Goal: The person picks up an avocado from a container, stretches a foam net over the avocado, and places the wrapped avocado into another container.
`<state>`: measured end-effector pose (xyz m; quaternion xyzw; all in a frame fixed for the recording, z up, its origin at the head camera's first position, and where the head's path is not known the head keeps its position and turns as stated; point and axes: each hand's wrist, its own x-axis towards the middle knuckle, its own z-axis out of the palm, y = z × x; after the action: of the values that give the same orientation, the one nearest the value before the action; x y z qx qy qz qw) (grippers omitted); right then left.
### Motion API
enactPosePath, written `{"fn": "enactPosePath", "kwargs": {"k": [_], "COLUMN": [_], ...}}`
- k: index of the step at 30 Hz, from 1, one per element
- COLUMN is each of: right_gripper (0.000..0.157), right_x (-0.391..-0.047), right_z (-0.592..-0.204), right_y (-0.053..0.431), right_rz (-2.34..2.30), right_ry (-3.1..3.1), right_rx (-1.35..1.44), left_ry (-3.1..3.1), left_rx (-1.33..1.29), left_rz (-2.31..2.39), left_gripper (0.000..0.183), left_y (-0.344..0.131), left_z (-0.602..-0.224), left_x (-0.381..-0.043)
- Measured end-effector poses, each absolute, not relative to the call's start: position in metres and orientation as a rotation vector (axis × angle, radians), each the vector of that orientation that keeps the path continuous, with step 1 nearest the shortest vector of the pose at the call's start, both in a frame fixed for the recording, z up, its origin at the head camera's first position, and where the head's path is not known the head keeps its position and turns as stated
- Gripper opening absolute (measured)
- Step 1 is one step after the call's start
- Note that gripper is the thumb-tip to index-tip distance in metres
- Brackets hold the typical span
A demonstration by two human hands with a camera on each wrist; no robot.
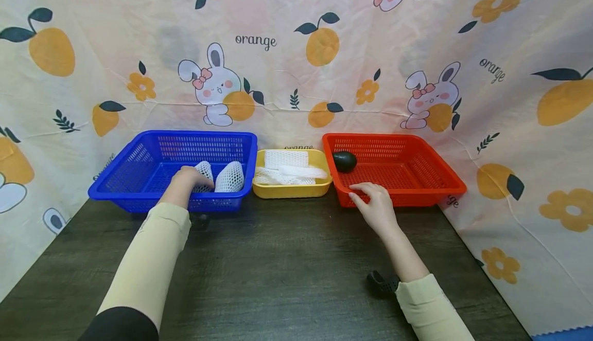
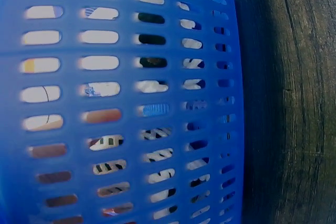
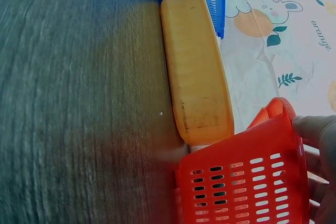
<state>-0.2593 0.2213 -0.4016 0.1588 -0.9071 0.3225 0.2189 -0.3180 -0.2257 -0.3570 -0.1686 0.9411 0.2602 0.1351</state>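
Observation:
My left hand [image 1: 191,177] reaches down into the blue basket [image 1: 134,196], its fingers lying across a fruit in a white foam net [image 1: 204,168]. Part of that fruit is covered by the hand. Right beside it leans a second netted fruit [image 1: 229,177]; dark patches show through the holes of both nets. Over the front rim of the red basket [image 1: 417,197] is my right hand [image 1: 374,206], fingers loosely bent with a gap between thumb and forefinger. In the right wrist view its thumb [image 3: 310,125] is at the rim. A dark green avocado [image 1: 345,161] lies at that basket's left end.
Between the baskets stands a yellow tray [image 1: 292,192] with several white foam nets [image 1: 286,159] in it. A patterned cloth [image 1: 287,84] hangs behind. A dark strap [image 1: 383,282] is at the right wrist above the dark wooden table [image 1: 278,269].

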Motion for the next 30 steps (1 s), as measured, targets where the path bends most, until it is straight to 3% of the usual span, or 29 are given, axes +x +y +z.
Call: {"fn": "enactPosePath", "kwargs": {"k": [30], "right_gripper": [0.029], "right_x": [-0.265], "right_z": [-0.372], "right_y": [0.23], "right_rz": [0.7], "right_ry": [-2.725], "right_rx": [0.545], "left_ry": [2.707], "left_rx": [-0.255], "left_rz": [0.697], "left_gripper": [0.101], "left_y": [-0.236], "left_z": [-0.341], "left_x": [-0.31]}}
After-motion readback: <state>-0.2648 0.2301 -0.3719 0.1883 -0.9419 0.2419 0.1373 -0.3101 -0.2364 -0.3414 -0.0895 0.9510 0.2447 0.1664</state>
